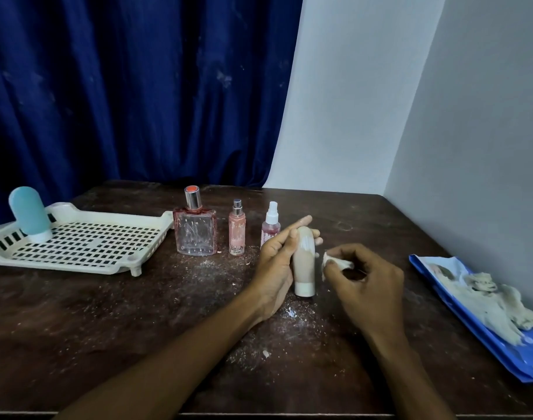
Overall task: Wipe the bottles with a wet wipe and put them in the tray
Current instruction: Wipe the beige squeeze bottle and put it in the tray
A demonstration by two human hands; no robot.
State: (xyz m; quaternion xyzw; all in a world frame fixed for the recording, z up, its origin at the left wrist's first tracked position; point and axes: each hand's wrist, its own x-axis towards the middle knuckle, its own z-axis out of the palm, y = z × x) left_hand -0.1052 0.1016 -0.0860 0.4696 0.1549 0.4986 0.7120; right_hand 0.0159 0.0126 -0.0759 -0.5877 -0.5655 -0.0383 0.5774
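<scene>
My left hand (275, 262) holds a beige tube bottle (304, 265) that stands cap-down on the dark table, fingers wrapped behind it. Just to the right of it, my right hand (365, 280) pinches a crumpled white wet wipe (330, 262). Three bottles stand in a row behind: a square clear perfume bottle (195, 231), a slim pink spray bottle (237, 234) and a pink bottle with a white sprayer (270, 225). At the left is the white perforated tray (86, 253), and a blue tube bottle (28, 213) stands in its far left corner.
A blue wet wipe pack (483, 322) with used wipes (489, 301) piled on it lies at the table's right edge, next to the wall. White crumbs are scattered over the wooden table (107, 328). A blue curtain hangs behind.
</scene>
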